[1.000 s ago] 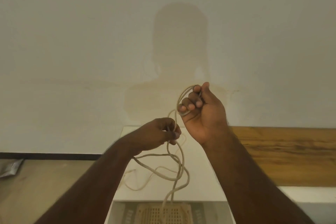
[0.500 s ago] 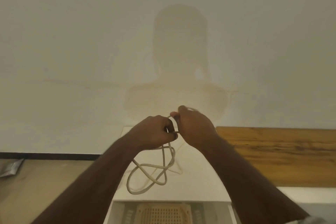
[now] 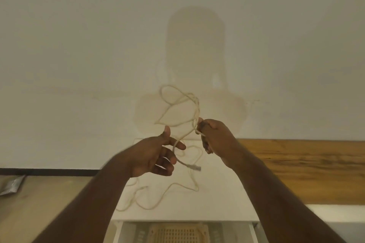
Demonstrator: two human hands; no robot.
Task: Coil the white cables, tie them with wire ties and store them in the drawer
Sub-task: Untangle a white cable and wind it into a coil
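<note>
A white cable (image 3: 178, 104) hangs in the air in loose loops in front of the wall. My right hand (image 3: 214, 136) grips it, with the loops rising up and left from the fist. One end with a connector (image 3: 194, 167) swings down past my left hand (image 3: 158, 154). That hand is spread, fingers relaxed, holding nothing, though the strand passes just in front of its fingers. Another white cable (image 3: 164, 193) lies in slack curves on the white cabinet top (image 3: 217, 203). Below it the drawer (image 3: 177, 233) is pulled out.
A perforated beige basket (image 3: 178, 235) sits in the drawer at the bottom edge. A wooden board (image 3: 306, 169) runs along the wall to the right. A silver packet (image 3: 11, 184) lies on the floor at far left. A shadow falls on the pale wall.
My hands were together pinching the cable half a second ago. Now they have parted: the left hand has let go and spread, and the loops have flipped up above the right fist.
</note>
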